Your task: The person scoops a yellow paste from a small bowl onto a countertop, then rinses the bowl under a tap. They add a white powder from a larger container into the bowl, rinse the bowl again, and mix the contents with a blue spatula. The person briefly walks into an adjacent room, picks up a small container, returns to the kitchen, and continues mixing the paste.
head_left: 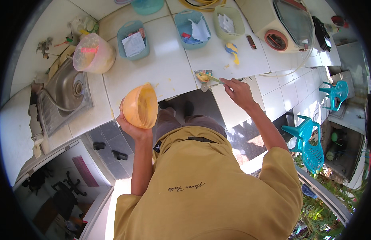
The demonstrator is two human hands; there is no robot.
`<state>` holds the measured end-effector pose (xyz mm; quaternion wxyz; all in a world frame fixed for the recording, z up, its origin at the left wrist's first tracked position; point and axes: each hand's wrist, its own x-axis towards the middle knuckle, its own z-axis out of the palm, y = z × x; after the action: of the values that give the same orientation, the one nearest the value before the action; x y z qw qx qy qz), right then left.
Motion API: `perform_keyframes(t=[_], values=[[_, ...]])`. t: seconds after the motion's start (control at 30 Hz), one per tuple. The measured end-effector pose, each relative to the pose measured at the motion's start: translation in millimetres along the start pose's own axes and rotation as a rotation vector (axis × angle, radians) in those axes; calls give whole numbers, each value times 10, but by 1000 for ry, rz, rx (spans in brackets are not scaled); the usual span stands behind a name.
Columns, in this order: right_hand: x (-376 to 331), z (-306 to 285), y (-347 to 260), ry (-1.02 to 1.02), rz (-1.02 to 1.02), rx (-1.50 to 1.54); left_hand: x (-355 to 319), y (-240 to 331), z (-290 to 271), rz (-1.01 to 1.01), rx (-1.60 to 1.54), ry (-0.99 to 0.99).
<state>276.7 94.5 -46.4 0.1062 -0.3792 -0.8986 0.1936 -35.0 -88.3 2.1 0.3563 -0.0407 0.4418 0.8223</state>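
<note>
My left hand [131, 127] is wrapped round an orange bowl [132, 110], held tilted in front of the counter edge with its mouth facing right. Smears of yellow line the inside of the bowl. In my right hand [238, 92] is a thin, flat pale green utensil [215, 79], spatula-like in shape. Its tip reaches into a small clear container [198, 73] at the front edge of the counter. Yellow bits show in that container, and a clear flap hangs from its near side.
Yellow crumbs dot the white tiled counter [171, 56]. Farther back stand a blue basket [144, 51], another blue basket [181, 43] and a pale green basket [238, 35]. A yellow-and-blue scoop [232, 50] lies nearby. Left are a pink translucent tub [103, 56] and a sink [59, 96].
</note>
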Motion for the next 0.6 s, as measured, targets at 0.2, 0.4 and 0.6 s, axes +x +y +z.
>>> perform_keyframes(t=[0.2,0.4,0.6], values=[[-9,-19,-33,63,-86,14,-73,6,-27,-14,-9,7],[-48,10,6,53,-60,19,-75,-41,-78,-69,-58,-34],[-121,-145,-181,103,122,231,-95,-78,-64,-217,-164,-34]])
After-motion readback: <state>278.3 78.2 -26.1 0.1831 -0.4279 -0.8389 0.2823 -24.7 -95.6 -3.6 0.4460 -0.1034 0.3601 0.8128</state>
